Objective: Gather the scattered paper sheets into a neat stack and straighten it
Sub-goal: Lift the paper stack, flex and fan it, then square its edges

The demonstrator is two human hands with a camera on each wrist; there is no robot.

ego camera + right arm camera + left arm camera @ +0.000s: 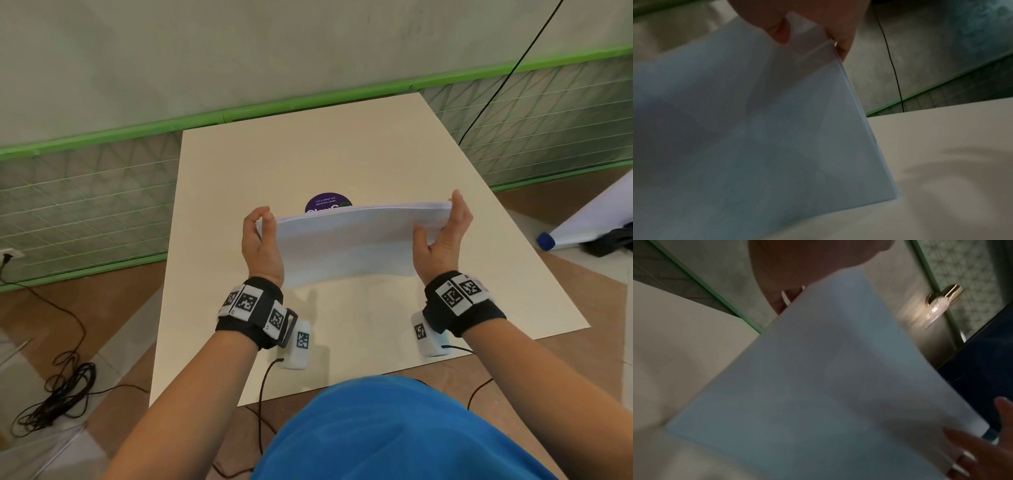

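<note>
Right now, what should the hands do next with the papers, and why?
Probably tap the stack's bottom edge on the table. The left hand and right hand hold its two sides, standing on edge, so a tap should level the sheets.

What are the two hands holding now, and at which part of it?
A stack of white paper sheets, stood upright on the table: the left hand grips its left side edge, the right hand its right side edge.
</note>
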